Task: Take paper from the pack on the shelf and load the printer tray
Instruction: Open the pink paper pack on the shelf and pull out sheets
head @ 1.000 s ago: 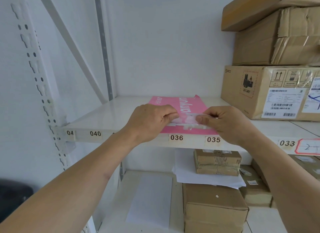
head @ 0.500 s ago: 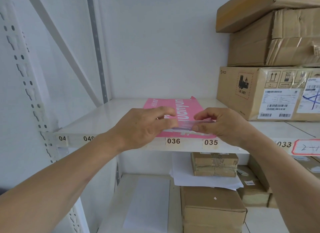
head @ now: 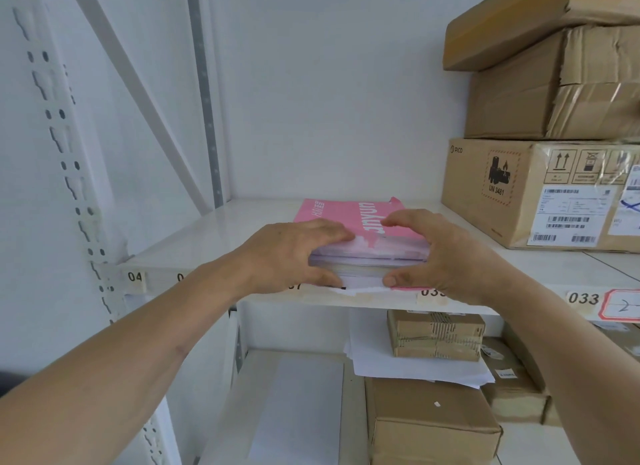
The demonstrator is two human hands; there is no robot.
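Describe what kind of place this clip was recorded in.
Most likely a storeroom or stock area. White slotted metal shelving carries numbered bin labels such as 033, and taped cardboard cartons with shipping barcodes are stacked beside the pink paper pack.

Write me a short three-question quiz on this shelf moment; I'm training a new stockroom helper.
1. True or false: the pink paper pack lies on the same shelf as the PICO carton.
2. Which hands grip the white sheets at the pack's open end? A) left hand only B) right hand only C) both
3. Fill in: the fully readable shelf label right of the hands says ___.

Key: 1 true; 2 C; 3 033.
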